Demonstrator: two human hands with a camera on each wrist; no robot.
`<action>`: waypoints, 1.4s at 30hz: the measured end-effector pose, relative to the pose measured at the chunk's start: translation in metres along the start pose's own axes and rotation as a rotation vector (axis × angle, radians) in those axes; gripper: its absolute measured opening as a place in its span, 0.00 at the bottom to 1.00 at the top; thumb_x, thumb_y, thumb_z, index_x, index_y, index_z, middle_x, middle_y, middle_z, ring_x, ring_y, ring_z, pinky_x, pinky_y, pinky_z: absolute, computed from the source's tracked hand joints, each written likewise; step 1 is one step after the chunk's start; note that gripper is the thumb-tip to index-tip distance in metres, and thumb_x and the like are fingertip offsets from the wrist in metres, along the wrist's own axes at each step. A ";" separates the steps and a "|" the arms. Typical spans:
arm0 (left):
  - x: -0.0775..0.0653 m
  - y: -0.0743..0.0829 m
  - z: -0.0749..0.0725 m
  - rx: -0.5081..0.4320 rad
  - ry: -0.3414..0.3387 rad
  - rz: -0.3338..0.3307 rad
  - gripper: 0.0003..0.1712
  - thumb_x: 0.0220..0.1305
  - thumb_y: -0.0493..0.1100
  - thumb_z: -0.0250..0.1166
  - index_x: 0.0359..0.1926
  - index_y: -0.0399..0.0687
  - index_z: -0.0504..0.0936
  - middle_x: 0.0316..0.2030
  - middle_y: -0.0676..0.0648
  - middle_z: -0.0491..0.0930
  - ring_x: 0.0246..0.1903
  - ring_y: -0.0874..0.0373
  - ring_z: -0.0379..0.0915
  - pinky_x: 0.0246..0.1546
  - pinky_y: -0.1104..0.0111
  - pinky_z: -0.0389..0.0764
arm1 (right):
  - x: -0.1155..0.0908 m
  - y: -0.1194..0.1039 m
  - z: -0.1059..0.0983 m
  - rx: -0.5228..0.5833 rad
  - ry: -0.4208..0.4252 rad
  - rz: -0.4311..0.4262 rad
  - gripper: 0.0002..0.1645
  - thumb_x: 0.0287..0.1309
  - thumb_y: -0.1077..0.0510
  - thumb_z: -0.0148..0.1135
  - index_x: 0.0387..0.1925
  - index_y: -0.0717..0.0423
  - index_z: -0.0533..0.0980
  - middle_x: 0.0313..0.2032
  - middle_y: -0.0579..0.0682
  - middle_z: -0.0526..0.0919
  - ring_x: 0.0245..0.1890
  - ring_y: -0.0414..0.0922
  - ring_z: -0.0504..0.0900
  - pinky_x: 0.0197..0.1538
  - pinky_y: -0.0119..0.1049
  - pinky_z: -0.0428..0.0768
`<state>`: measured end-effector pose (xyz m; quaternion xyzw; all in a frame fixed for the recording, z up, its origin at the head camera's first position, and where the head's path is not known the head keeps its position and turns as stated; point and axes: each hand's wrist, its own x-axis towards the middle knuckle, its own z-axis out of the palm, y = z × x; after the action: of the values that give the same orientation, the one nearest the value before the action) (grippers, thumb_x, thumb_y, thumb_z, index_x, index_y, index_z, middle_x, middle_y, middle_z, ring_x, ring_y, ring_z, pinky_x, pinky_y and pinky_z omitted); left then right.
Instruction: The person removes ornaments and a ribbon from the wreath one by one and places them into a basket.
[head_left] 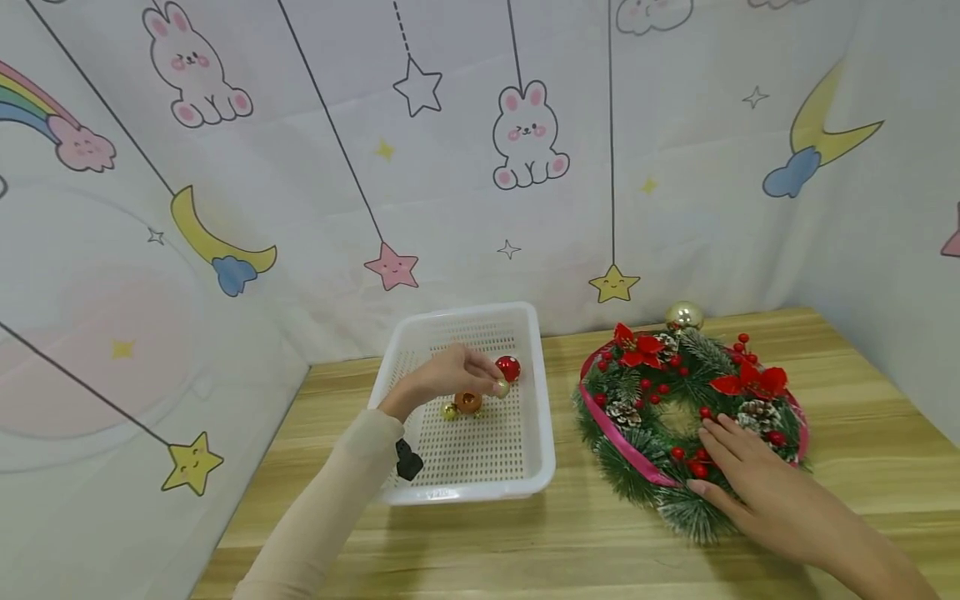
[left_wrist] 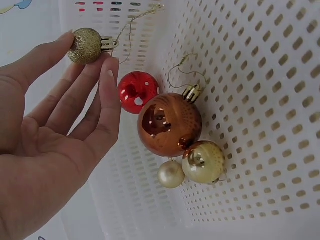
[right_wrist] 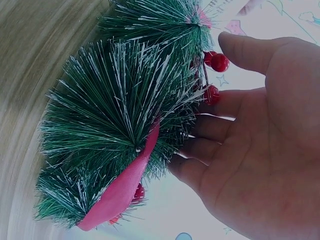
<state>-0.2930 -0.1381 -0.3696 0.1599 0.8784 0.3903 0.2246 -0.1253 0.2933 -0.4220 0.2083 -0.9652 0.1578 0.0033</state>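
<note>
Between thumb and fingers my left hand (head_left: 457,372) pinches a small gold glitter bauble (left_wrist: 85,46) by its ball, its thread loop hanging free. It is held above a white perforated basket (head_left: 543,433). Inside the basket lie a red bauble with white dots (left_wrist: 138,92), a larger copper bauble (left_wrist: 170,125), a shiny gold one (left_wrist: 204,162) and a small pearly one (left_wrist: 171,174). My right hand (head_left: 780,492) rests with extended fingers on the near right part of a green wreath (right_wrist: 115,105), which carries red berries (right_wrist: 219,62), pinecones, red flowers and a pink ribbon (right_wrist: 120,195).
A shiny gold bauble (head_left: 684,316) sits at the wreath's far edge, near the back curtain (head_left: 450,208) printed with rabbits and stars. Basket and wreath stand side by side on a wood-grain table (head_left: 585,542). A black device (head_left: 408,460) is on the left wrist.
</note>
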 end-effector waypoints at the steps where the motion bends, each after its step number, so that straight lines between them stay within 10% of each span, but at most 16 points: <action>1: 0.001 -0.001 0.001 0.017 -0.004 -0.007 0.15 0.62 0.52 0.77 0.47 0.53 0.90 0.42 0.52 0.92 0.46 0.46 0.85 0.50 0.57 0.86 | 0.000 0.000 0.000 0.001 -0.003 0.000 0.48 0.71 0.36 0.62 0.75 0.67 0.66 0.76 0.70 0.65 0.77 0.72 0.62 0.70 0.70 0.67; 15: 0.011 -0.004 0.014 0.164 -0.104 -0.023 0.07 0.64 0.44 0.76 0.42 0.50 0.90 0.32 0.51 0.88 0.30 0.58 0.77 0.32 0.69 0.80 | 0.000 0.002 0.000 -0.015 0.004 -0.008 0.47 0.72 0.36 0.61 0.76 0.67 0.65 0.77 0.70 0.64 0.77 0.71 0.62 0.72 0.69 0.65; 42: 0.016 0.005 0.031 0.335 -0.175 -0.036 0.14 0.61 0.45 0.79 0.45 0.46 0.89 0.36 0.49 0.91 0.30 0.58 0.88 0.38 0.66 0.88 | -0.001 0.001 0.000 -0.011 0.007 -0.010 0.47 0.71 0.36 0.63 0.75 0.66 0.66 0.77 0.69 0.65 0.77 0.71 0.62 0.71 0.69 0.67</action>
<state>-0.2898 -0.1089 -0.3882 0.2128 0.9110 0.2190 0.2770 -0.1246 0.2947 -0.4224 0.2124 -0.9651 0.1532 0.0087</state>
